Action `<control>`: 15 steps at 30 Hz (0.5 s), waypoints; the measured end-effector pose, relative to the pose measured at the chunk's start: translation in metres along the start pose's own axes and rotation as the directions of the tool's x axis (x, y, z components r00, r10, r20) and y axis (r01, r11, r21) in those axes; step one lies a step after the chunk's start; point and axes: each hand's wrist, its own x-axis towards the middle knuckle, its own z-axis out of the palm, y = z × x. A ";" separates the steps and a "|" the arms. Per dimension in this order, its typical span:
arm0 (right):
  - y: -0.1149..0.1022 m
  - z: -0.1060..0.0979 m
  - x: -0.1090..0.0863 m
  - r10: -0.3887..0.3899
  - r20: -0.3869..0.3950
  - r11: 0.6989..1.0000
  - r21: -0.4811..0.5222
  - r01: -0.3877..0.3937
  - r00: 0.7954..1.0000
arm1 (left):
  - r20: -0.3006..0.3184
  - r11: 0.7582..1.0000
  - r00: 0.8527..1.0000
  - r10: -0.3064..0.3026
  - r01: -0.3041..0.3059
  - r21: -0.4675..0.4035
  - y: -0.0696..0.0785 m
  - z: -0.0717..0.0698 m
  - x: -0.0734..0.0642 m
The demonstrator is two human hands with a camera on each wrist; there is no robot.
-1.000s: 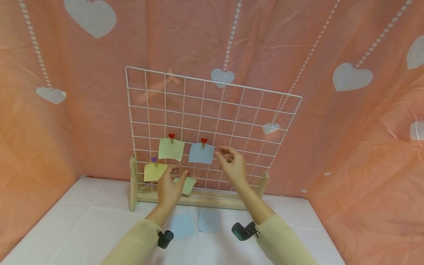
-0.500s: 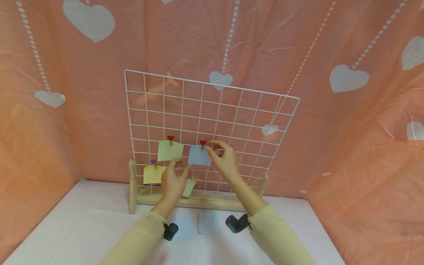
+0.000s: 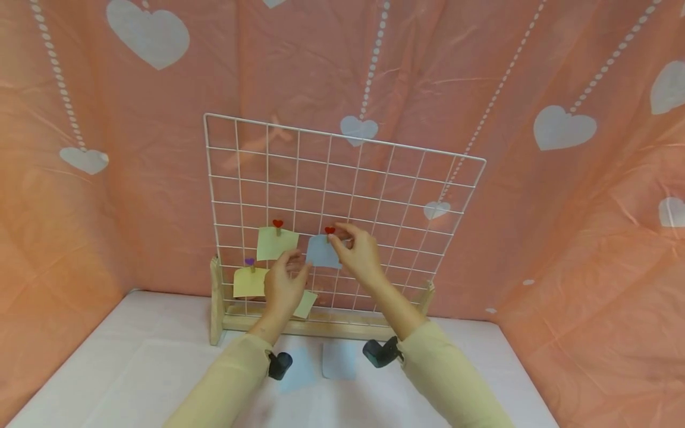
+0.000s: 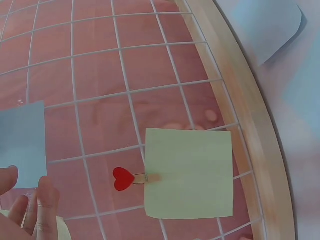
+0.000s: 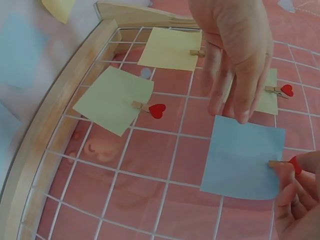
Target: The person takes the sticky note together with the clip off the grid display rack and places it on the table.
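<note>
A blue paper note (image 3: 321, 252) hangs on the white wire grid (image 3: 407, 178) from a small wooden clothespin with a red heart (image 5: 295, 164). My right hand (image 3: 361, 255) pinches this clothespin between thumb and fingers at the note's top edge. Coming up from the lower left, my left hand (image 3: 286, 285) has loosely bent fingers, with the fingertips right at the note's edge in the right wrist view. Pale green (image 3: 274, 244) and yellow (image 3: 248, 282) notes hang further left, each on its own clothespin. Another green note (image 4: 190, 175) hangs lower, partly hidden by my left hand in the head view.
The grid stands in a wooden base (image 3: 342, 329) on a white-covered table (image 3: 134, 356). Two blue sheets lie on the table in front, one of them a square sheet (image 3: 339, 361). Behind hangs a pink cloth (image 3: 455, 77) with white hearts.
My right hand has moved left from beside the blue note onto its heart clothespin. My left hand has risen and shifted right, toward the note's lower left corner.
</note>
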 end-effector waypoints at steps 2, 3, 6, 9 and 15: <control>0.000 0.000 0.002 -0.005 0.009 1.000 -0.015 0.005 1.000 | 0.008 1.000 1.000 -0.003 0.003 0.003 0.002 0.001 0.002; 0.000 0.000 0.003 -0.006 0.015 1.000 -0.022 0.006 1.000 | 0.010 1.000 1.000 -0.005 0.004 0.010 0.003 0.001 0.002; 0.000 0.001 0.005 -0.009 0.032 0.999 -0.034 0.010 0.999 | 0.016 0.999 1.000 -0.012 0.011 0.036 0.004 0.003 0.004; 0.000 0.002 0.006 -0.002 0.044 0.999 -0.040 0.004 0.999 | 0.019 0.998 1.000 -0.012 0.011 0.070 0.004 0.005 0.005; -0.002 0.001 0.008 -0.040 0.031 0.996 -0.085 0.042 0.999 | 0.006 0.996 1.000 0.020 -0.021 0.086 0.005 0.007 0.007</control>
